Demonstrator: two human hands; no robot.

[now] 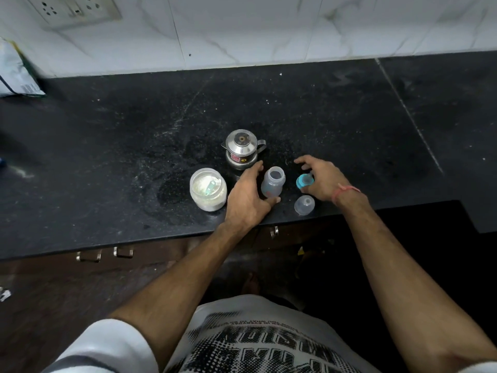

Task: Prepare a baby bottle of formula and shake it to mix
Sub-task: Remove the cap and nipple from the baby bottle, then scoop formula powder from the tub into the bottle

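A clear baby bottle (pixel 273 182) stands upright and uncapped near the front edge of the black counter (pixel 107 146). My left hand (pixel 246 196) wraps loosely around its left side, thumb at the base. My right hand (pixel 318 177) rests on the blue nipple ring (pixel 304 181) just right of the bottle, thumb touching it. A clear dome cap (pixel 304 204) lies below the ring. An open jar of white formula powder (pixel 208 189) with a green scoop inside stands left of the bottle. A small steel lidded pot (pixel 242 150) stands behind.
A white and green packet (pixel 16 71) leans on the tiled wall at far left. A socket plate (pixel 72 9) is on the wall. Cabinet handles (pixel 123 252) sit below the counter's front edge.
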